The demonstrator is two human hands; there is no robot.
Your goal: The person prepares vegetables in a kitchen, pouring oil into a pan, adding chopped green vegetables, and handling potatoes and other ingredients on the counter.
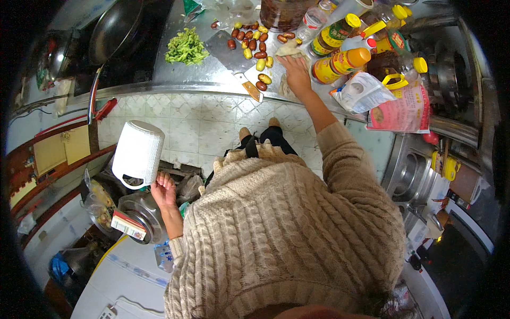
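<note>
My right hand (296,72) presses on a crumpled pale cloth (288,50) on the metal counter (186,80). Left of it lie several brown and yellow-green jujubes (248,43). A cleaver with a wooden handle (248,87) rests among them, its handle at the counter's front edge. Farther left sits a heap of chopped greens (186,47). Low at my left side, my left hand (164,189) has its fingers curled, with nothing visible in them. Close beside it is a white textured basket (139,153) with a loop handle; whether they touch is unclear.
Sauce and oil bottles (340,65) crowd the counter's right side, beside a white bag (361,93) and a pink bag (401,109). A wok (114,32) is at the far left. A sink (411,173) lies right. A round white table (125,276) stands behind me on the left.
</note>
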